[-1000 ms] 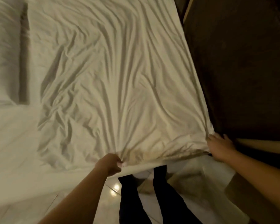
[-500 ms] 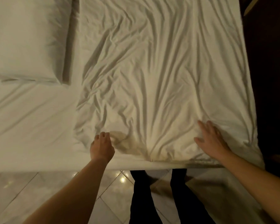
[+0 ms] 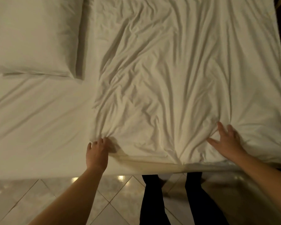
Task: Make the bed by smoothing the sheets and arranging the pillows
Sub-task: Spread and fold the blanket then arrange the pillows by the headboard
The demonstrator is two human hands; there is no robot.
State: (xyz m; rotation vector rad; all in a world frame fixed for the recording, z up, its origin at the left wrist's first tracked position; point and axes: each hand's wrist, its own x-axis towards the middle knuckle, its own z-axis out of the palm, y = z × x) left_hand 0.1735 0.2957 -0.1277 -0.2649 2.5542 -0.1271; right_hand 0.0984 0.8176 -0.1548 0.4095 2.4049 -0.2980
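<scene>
One head-worn camera looks steeply down from close above the bed (image 3: 39, 127) edge. It faces twelve o'clock across the bedding.

The bed (image 3: 39, 127) is covered by a smooth fitted sheet (image 3: 31, 111). A pillow (image 3: 32, 36) is laid at its far left corner; a wrinkled top sheet (image 3: 177, 70) is spread across the right side.

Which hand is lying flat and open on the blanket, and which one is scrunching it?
The right hand lies flat with fingers spread on the wrinkled cover. The left hand has its fingers curled, bunching the cover's edge.
</scene>
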